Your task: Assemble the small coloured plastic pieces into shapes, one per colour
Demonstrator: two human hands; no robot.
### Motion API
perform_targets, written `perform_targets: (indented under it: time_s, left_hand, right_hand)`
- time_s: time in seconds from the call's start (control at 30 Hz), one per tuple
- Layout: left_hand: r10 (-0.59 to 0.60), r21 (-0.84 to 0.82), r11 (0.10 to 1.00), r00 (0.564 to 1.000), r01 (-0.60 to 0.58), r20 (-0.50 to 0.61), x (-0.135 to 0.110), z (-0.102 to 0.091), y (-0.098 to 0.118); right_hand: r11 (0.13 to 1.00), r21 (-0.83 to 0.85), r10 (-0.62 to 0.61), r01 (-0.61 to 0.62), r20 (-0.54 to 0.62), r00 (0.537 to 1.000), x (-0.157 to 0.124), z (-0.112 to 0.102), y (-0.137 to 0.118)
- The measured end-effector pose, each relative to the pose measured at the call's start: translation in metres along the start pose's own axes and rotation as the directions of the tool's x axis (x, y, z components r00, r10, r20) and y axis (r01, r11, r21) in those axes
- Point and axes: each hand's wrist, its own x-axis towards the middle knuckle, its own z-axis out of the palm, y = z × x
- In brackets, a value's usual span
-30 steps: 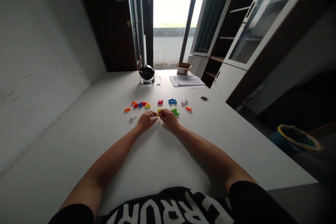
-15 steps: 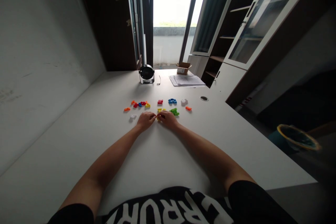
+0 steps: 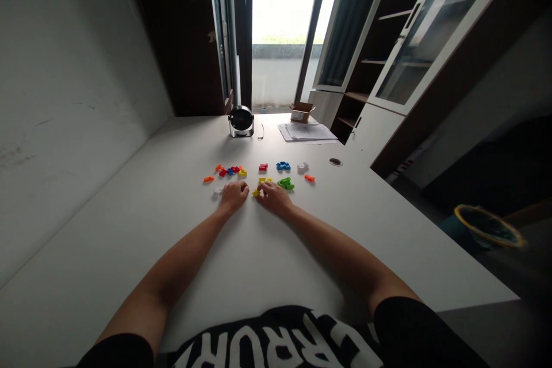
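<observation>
On the white table, my right hand (image 3: 274, 196) pinches a small yellow plastic piece (image 3: 256, 192) at its fingertips. Beyond those fingers lies more yellow plastic (image 3: 269, 180), partly covered by the hand. A green plastic piece (image 3: 285, 183) sits just to the right of it. My left hand (image 3: 235, 194) rests a little to the left with fingers curled inward; whatever they hold, if anything, is hidden. Beside its knuckles a white piece (image 3: 218, 191) shows in part.
Farther back are a red piece (image 3: 263, 167), a blue piece (image 3: 283, 166), a white-grey piece (image 3: 302, 166), orange pieces (image 3: 309, 178) and a mixed cluster (image 3: 230, 171). A black round device (image 3: 241, 119), papers (image 3: 307, 132) and a cardboard box (image 3: 301, 112) stand at the far edge.
My left hand has moved left, away from my right hand, and now partly covers the white piece. The yellow piece at my right fingertips shows more. My right hand has hardly moved.
</observation>
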Motion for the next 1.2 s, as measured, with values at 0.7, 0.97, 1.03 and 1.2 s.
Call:
perform_targets:
  time_s: [0.7,0.97,1.03,1.2]
  left_hand:
    - [-0.001,-0.002,1.000,0.999,0.001,0.036,0.001,0.002,-0.002]
    - [0.084,-0.035,0.996,0.995,-0.082,0.052,0.001,0.005,-0.001]
    - [0.133,-0.060,0.990,0.990,-0.129,0.054,0.000,0.006,-0.001]
    - [0.219,-0.092,0.973,0.972,-0.212,0.079,-0.002,0.009,0.000]
  right_hand:
    - [0.966,-0.246,0.083,-0.084,-0.011,0.996,0.003,-0.014,0.008]
    - [0.965,-0.215,0.130,-0.154,-0.122,0.984,0.003,-0.015,0.005]
    - [0.972,-0.190,0.120,-0.142,-0.125,0.985,0.002,-0.015,0.005]
    - [0.982,-0.154,0.094,-0.109,-0.106,0.990,0.003,-0.013,0.007]
